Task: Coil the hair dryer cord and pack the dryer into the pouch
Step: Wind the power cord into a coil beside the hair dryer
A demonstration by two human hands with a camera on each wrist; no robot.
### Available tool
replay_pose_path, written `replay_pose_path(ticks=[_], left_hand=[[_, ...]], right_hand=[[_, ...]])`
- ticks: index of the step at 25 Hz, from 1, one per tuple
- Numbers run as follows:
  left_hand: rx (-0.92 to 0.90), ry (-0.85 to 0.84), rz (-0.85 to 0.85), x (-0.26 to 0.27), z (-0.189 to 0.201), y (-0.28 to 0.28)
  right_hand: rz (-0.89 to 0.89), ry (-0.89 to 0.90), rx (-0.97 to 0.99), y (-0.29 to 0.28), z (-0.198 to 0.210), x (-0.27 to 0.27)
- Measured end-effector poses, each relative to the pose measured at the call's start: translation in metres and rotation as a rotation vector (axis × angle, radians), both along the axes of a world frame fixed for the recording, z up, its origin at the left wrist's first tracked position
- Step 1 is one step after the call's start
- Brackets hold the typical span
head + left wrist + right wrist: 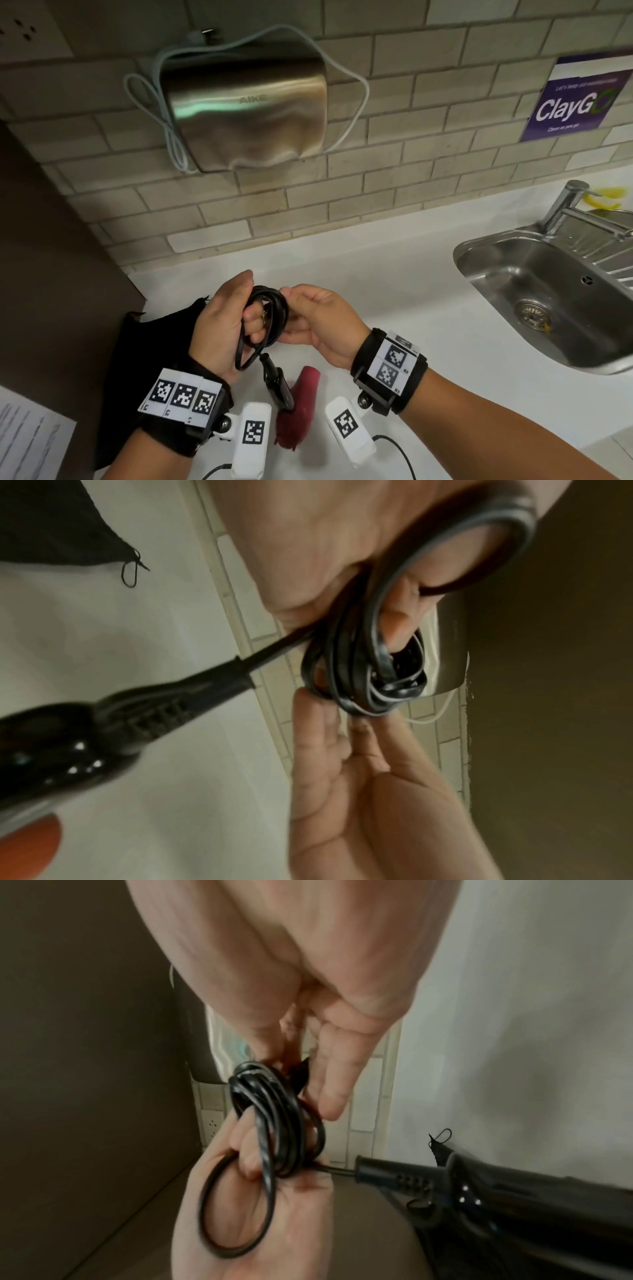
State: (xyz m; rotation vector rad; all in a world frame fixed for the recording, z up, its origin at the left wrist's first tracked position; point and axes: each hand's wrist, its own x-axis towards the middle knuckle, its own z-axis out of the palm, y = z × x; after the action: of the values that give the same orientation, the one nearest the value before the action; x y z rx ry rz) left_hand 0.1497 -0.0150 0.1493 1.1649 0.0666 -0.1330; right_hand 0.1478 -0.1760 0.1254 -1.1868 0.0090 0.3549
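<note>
Above the white counter (394,291) my left hand (251,320) holds a coil of black cord (274,317), its fingers curled through the loops. Facing it, my right hand (291,303) pinches the coil's right side. From the coil a short length of cord drops to the hair dryer (303,407), which has a black handle and a dark red body. Whether the dryer rests on the counter is unclear. The left wrist view shows the coil (369,674) and dryer handle (143,712). A black pouch (154,346) lies on the counter behind my left hand.
A steel sink (548,291) with a tap (572,202) is set into the counter at right. A metal hand dryer (246,102) with a white cable hangs on the tiled wall. A brown panel (51,257) bounds the left side, with a paper sheet (27,442) below it.
</note>
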Motion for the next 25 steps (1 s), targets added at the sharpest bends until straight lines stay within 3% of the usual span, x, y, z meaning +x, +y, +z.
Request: replay_pose_path(ticks=[3,7,10,14,16,21,25], left_hand=[[0.228,-0.060,0.127,0.000,-0.006,-0.002],[0.477,-0.078,0.207,0.002,-0.017,-0.007],[0.627,-0.132,0.201,0.000,-0.019,-0.010],[0.725,-0.159,0.143,-0.006,-0.013,-0.010],[0.755,-0.161,0.114,-0.009,-0.008,-0.009],[0.768,-0.059,-0.110,-0.008,-0.001,0.000],[0.699,-0.068,-0.079,-0.002,-0.010,0.007]], right_hand=[[0.088,-0.084,-0.001,0.001,0.003,-0.009],[0.064,-0.246,-0.221,0.008,-0.005,-0.015],[-0.011,-0.292,-0.393,0.012,-0.007,-0.014],[-0.033,-0.361,-0.722,0.014,-0.008,-0.020],[-0.034,-0.394,-0.797,0.014,-0.006,-0.023],[-0.035,-0.306,-0.665,0.011,-0.008,-0.017],[-0.022,-0.183,-0.375,0.008,-0.007,-0.014]])
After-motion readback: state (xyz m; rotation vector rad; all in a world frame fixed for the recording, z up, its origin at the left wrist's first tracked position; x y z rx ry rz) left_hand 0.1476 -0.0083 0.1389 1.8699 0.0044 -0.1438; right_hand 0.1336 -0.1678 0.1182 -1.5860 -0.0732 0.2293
